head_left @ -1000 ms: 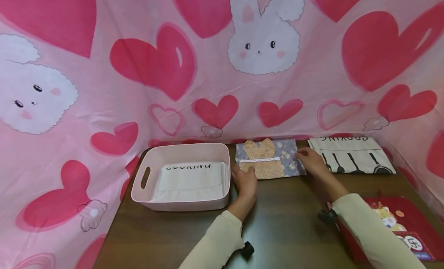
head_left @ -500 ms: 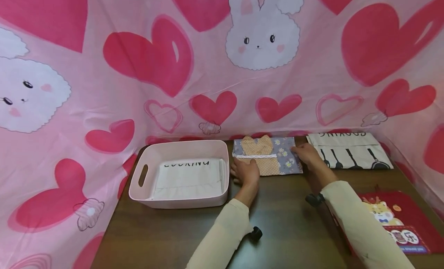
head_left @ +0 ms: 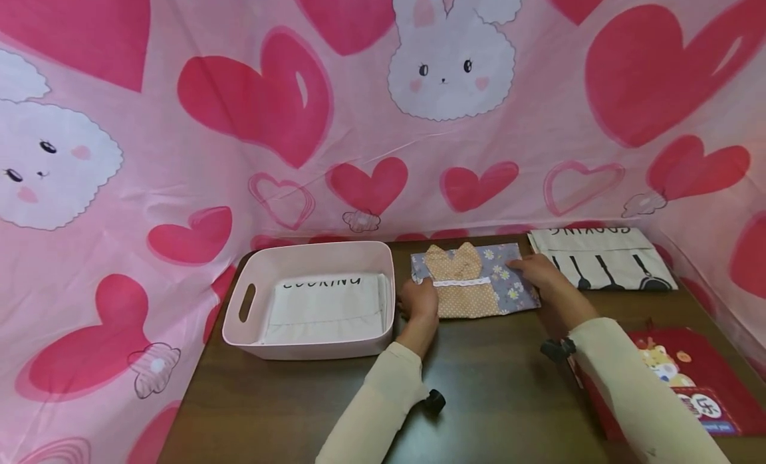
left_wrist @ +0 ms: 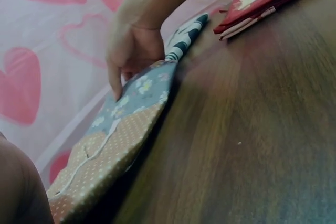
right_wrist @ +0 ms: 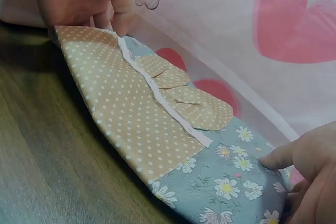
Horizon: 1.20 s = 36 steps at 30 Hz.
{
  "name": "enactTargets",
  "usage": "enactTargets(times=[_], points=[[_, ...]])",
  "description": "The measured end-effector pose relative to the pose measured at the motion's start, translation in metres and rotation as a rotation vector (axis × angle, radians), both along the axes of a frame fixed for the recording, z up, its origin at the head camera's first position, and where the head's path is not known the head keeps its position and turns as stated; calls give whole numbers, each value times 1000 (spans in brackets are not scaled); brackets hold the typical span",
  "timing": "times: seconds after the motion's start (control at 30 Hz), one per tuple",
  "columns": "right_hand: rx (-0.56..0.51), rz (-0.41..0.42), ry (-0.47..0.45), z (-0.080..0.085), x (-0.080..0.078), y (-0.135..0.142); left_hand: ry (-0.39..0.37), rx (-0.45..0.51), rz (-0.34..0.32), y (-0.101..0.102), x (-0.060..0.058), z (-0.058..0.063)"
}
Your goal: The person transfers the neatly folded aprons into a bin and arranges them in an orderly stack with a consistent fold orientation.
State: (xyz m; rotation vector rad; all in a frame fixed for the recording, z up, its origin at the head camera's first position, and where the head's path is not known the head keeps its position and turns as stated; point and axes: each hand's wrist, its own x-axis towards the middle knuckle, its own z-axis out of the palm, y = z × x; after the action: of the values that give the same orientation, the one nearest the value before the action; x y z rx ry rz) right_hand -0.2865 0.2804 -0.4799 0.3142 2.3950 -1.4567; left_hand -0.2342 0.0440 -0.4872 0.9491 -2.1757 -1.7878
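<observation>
A folded floral apron in blue-grey cloth, with a tan polka-dot pocket and white lace trim, is held between both hands. My left hand grips its left end. At the right end my right hand pinches the cloth, thumb on top, as the right wrist view shows; the fingers beneath are partly hidden. In the left wrist view, a dark gap shows under the apron's front edge, which stands off the table. Just left of my left hand is a pink basket with a folded white cloth lettered "COOKING" inside.
Another folded white "COOKING" cloth with printed black utensils lies at the back right. A red folded cloth item with a cartoon animal lies at the right, partly behind my right sleeve. Behind the brown table hangs a pink heart-patterned curtain.
My left hand has gone from touching the apron's left side to gripping it. The apron has shifted slightly right and toward me and come up off the table, with my right hand moving along.
</observation>
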Motion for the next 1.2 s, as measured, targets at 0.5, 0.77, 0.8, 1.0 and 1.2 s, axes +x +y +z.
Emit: enactTargets(times=[0.5, 0.77, 0.8, 1.0, 1.2], points=[[-289, -36, -34, 9, 10, 13, 187, 327, -58, -5, -1, 6], [-297, -21, -57, 17, 19, 22, 206, 513, -169, -7, 4, 15], [-286, -23, -64, 19, 20, 24, 198, 540, -196, -7, 5, 16], [-265, -23, -52, 30, 24, 34, 134, 623, -322, -7, 10, 27], [-340, -3, -30, 34, 26, 41, 37, 650, -344, -10, 15, 43]])
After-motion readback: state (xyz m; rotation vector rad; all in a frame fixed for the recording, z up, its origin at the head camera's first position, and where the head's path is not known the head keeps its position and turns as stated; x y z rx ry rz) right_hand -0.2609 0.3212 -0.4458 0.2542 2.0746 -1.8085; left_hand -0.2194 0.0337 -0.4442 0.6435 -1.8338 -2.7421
